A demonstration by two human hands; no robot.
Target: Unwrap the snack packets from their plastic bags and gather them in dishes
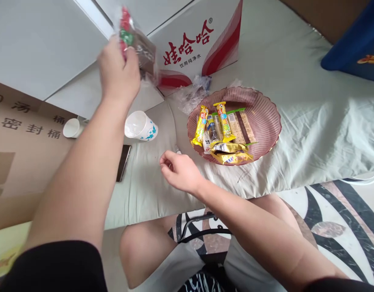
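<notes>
My left hand (pixel 118 71) is raised at the upper left, its fingers closed around a clear plastic snack packet (pixel 144 52) with red and green print and something dark brown inside. Motion blurs the packet, so its exact kind does not show. Loosely curled, my right hand (pixel 183 172) is just over the pale green cloth with nothing visible in it. To its right stands a pink ribbed glass plate (pixel 266 117) with a scalloped gold rim. On that plate lie several yellow-wrapped snack bars (pixel 225 121) and a packet of crackers (pixel 243 127).
A white-and-red carton (pixel 199 44) stands behind the plate, with crumpled clear plastic (pixel 193 95) before it. A blue-patterned paper cup (pixel 141 126), another white cup (pixel 73 128) and a dark phone-like slab (pixel 123 163) are at left. A blue container (pixel 357 44) is far right.
</notes>
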